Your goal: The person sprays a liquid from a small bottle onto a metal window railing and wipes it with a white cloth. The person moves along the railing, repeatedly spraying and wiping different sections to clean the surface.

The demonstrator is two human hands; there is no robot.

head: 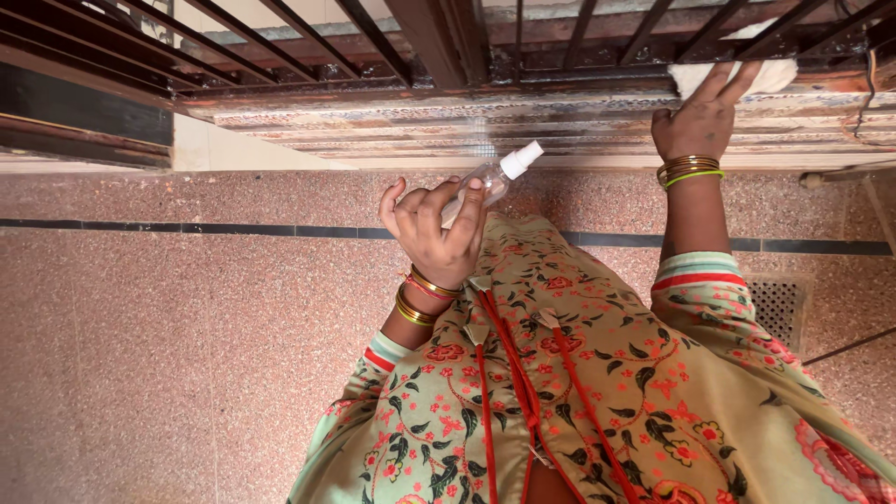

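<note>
Left hand [437,233] grip clamped on clear spray bottle [493,177], aimed at window sill [467,126] | right hand [702,117] fingers spread flat, pressing white cloth [775,75] onto sill beneath bars [280,42]

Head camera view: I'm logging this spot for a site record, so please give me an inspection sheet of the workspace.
Surface: worn, patterned window ledge under dark metal bars; speckled pink stone floor below.
Job's things: clear spray bottle with white nozzle; white cloth pressed on the ledge.
Clutter: nothing seen.
Grippers: left hand wraps the bottle, held clear of the ledge; right hand lies flat on the cloth, fingers spread.
Cables: thin wire hanging at the right edge.
Surroundings: floor drain grate; black inlay strip across the floor.
</note>
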